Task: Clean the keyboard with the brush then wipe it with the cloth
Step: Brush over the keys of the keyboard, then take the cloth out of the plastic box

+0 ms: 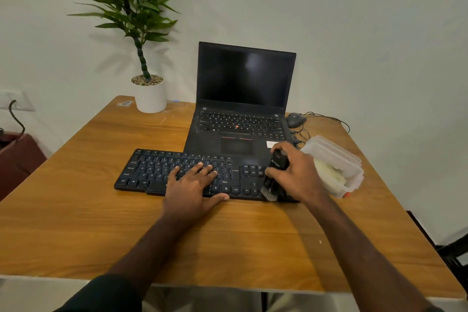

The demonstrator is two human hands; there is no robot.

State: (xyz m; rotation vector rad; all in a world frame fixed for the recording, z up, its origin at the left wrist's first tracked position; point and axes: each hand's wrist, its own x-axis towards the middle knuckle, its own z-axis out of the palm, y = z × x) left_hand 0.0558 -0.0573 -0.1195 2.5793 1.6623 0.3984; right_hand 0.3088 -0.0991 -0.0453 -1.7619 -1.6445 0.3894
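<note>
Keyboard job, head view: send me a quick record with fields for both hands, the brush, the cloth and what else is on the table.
keyboard: black keyboard, flat on the wooden table, in front of the laptop
left hand: left hand flat on the keys, fingers spread
right hand: right hand grips the brush
brush: black brush, bristles down at the keyboard's right end
cloth: something white inside the clear plastic box; cannot tell if it is the cloth
stage: brushing; wiping not yet begun
other: potted plant, mouse
</note>
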